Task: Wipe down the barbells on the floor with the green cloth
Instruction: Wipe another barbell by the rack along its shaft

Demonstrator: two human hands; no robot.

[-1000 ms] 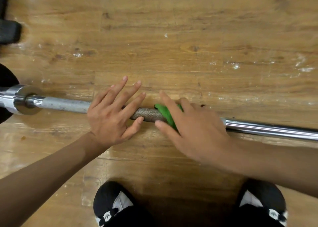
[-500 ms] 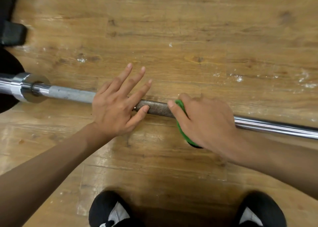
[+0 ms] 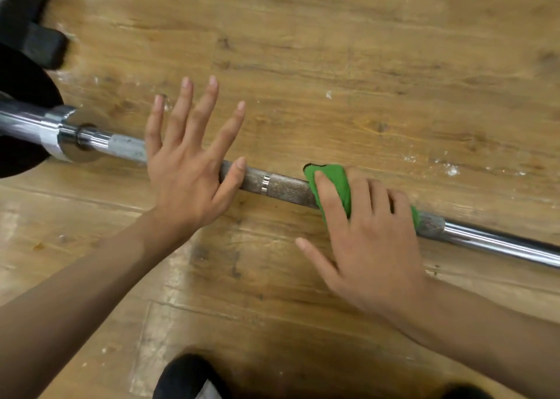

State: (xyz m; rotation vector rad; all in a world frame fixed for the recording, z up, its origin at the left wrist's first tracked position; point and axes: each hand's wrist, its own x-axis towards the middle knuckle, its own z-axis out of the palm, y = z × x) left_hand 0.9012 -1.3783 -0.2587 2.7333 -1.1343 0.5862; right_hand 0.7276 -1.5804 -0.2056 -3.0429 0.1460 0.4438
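Note:
A steel barbell (image 3: 283,188) lies across the wooden floor from the left edge down to the right edge, with a dark knurled middle section. My left hand (image 3: 185,168) rests flat on the bar with fingers spread, palm down, thumb against the knurling. My right hand (image 3: 369,244) presses the green cloth (image 3: 336,183) onto the bar to the right of the left hand; the cloth drapes over the bar and shows beyond my fingers on both sides.
The bar's chrome collar and sleeve (image 3: 65,133) sit at the left with a black weight plate (image 3: 21,95) behind it. A black block (image 3: 45,49) lies at the top left. My black shoe (image 3: 188,377) is at the bottom edge.
My right hand and the cloth have slid right along the bar, uncovering more knurling. My left hand's fingers have spread wider. The view shifted so the collar sits further into frame.

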